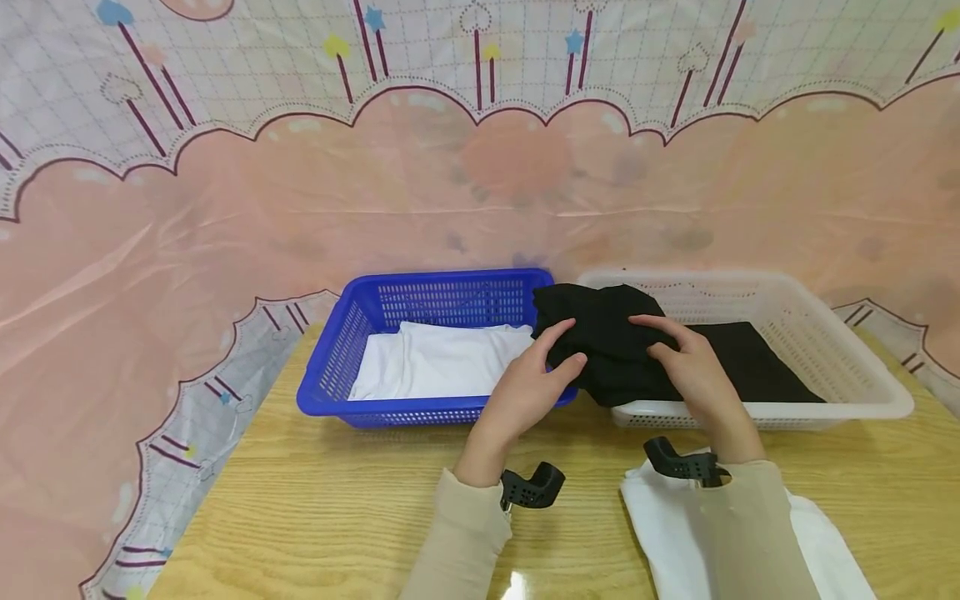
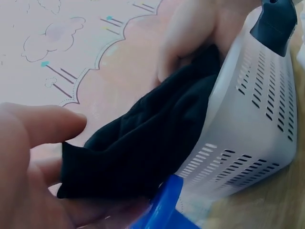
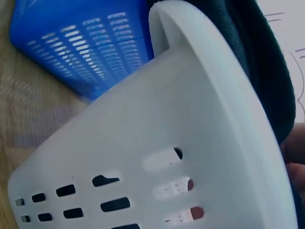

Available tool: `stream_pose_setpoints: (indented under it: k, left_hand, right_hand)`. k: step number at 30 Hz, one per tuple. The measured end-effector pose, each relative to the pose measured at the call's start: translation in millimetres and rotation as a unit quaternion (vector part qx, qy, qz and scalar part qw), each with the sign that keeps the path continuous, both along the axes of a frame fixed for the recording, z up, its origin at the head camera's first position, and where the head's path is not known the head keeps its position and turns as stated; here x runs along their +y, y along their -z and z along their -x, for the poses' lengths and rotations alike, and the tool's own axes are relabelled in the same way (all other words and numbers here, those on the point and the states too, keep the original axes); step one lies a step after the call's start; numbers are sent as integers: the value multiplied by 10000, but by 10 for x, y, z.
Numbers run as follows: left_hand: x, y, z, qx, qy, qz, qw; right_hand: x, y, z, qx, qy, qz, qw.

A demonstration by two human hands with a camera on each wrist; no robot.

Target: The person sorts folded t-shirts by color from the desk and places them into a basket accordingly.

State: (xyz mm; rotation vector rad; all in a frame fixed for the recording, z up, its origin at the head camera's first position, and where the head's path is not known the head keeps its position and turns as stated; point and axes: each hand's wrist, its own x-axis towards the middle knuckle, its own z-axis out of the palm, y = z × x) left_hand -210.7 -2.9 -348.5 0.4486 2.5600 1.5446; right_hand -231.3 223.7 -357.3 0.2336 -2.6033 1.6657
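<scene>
nearest to us, a left sleeve point(image 1: 459, 537) is showing at seven o'clock and a right sleeve point(image 1: 757, 533) at five, with the bunched black cloth point(image 1: 603, 321) serving as the clock's centre. a black wrist camera point(image 1: 536, 486) is sitting by the left cuff, and another is sitting by the right. under the right sleeve, at five o'clock, a table cloth of white point(image 1: 667, 533) is lying on the wooden table point(image 1: 322, 500).

the left hand point(image 1: 522, 392) is gripping the bunched black cloth from eight o'clock; seen from that wrist, the edge is lying between thumb and fingers. the right hand point(image 1: 699, 375) is holding the same cloth from four o'clock, index finger and thumb resting on its folds. the cloth itself is hanging over the nine o'clock end of the white basket point(image 1: 810, 411) and spanning the gap toward the blue basket point(image 1: 420, 407); whether it is touching the blue rim, i cannot tell.

at three o'clock, a flat black cloth point(image 1: 765, 367) is lying inside the white basket. at nine, folded white cloth point(image 1: 450, 358) is filling much of the blue one. at twelve, a pink patterned sheet point(image 1: 375, 183) is hanging behind everything.
</scene>
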Motion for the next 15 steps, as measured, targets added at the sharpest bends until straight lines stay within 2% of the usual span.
stream_pose_setpoints:
  k: [5, 9, 15]
  left_hand:
    - [-12, -4, 2, 54, -3, 376, 9993]
    - [-7, -6, 0, 48, -29, 574, 9983]
    - [9, -22, -1, 209, -120, 969, 9950]
  right_hand:
    - [22, -16, -1, -88, 118, -678, 9976]
    - [35, -17, -8, -200, 69, -1266, 9917]
    - [19, -18, 7, -74, -7, -1828, 9831]
